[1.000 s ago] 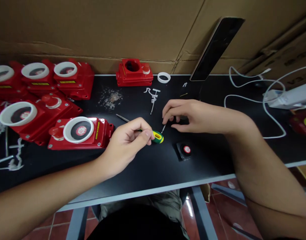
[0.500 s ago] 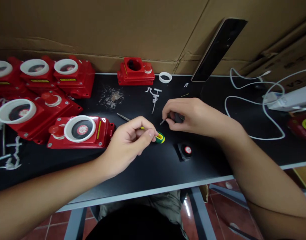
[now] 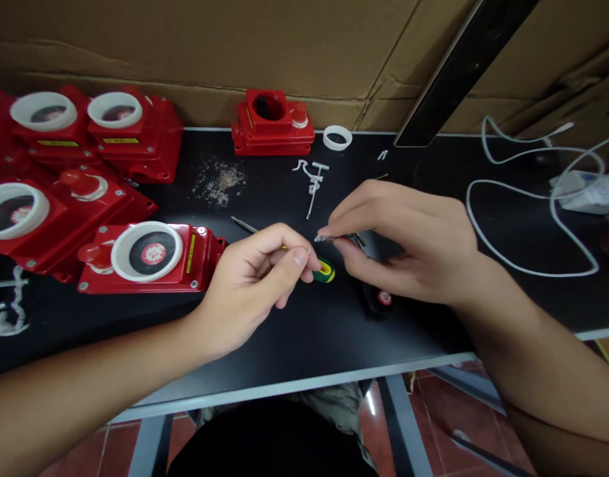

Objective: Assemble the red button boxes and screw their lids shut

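My left hand [image 3: 257, 285] is closed in a pinch, thumb against forefinger; whatever sits at its fingertips is too small to name. Behind it is a screwdriver with a green and yellow handle [image 3: 325, 270], its metal shaft [image 3: 244, 225] pointing to the back left. The hand covers the middle of that tool, and I cannot tell if it touches it. Close to those fingertips, my right hand [image 3: 403, 242] pinches a small metal piece [image 3: 322, 238] between thumb and forefinger. More metal shows under its fingers. A black part with a red and white emblem [image 3: 384, 297] lies below my right hand, partly covered.
Several red housings with white rings, one nearest [image 3: 197, 262], crowd the left. At the back stand an open red housing [image 3: 297, 136] and a loose white ring [image 3: 337, 138]. A metal T-shaped tool [image 3: 315, 182], shavings [image 3: 222, 182] and a white cable [image 3: 533, 273] lie on the black table.
My right hand has come nearer to my left fingertips with the small metal piece, and now covers part of the black emblem part. The view has shifted slightly.
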Motion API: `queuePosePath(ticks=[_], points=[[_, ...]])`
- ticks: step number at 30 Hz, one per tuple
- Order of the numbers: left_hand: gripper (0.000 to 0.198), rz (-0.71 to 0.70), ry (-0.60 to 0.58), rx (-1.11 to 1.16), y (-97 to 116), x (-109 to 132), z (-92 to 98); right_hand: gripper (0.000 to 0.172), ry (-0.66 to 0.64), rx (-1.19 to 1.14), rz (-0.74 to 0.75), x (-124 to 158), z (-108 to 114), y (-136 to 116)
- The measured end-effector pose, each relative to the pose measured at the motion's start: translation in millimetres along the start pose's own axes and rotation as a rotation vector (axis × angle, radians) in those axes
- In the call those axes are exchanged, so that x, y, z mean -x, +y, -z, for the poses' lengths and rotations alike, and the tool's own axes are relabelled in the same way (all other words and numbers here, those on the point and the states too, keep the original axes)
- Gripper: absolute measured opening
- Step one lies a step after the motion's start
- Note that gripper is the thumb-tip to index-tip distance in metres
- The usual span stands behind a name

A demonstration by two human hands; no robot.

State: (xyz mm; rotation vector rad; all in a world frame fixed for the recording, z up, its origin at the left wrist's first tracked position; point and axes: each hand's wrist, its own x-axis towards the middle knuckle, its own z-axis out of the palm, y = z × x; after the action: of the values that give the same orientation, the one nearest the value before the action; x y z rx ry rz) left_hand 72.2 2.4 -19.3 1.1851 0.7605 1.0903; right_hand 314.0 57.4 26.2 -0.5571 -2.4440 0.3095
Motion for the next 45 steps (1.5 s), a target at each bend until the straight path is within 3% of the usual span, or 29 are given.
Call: queuePosePath(ticks=[6, 21, 45], points=[[0.036, -0.072, 0.036, -0.026, 0.5, 0.5, 0.2, 0.019, -0.006, 0.068, 0.005, 4.7, -6.1, -6.0], [0.045, -0.046, 0.098, -0.081, 5.1, 1.3, -2.0, 0.021, 0.058, 0.198, 0.067, 4.3, -3.5, -11.7], [0.042, -0.114, 0.134, -0.199, 8.1, 3.2, -7.5, 0.019, 0.033, 0.249, -0.032, 1.9, 1.6, -15.1]])
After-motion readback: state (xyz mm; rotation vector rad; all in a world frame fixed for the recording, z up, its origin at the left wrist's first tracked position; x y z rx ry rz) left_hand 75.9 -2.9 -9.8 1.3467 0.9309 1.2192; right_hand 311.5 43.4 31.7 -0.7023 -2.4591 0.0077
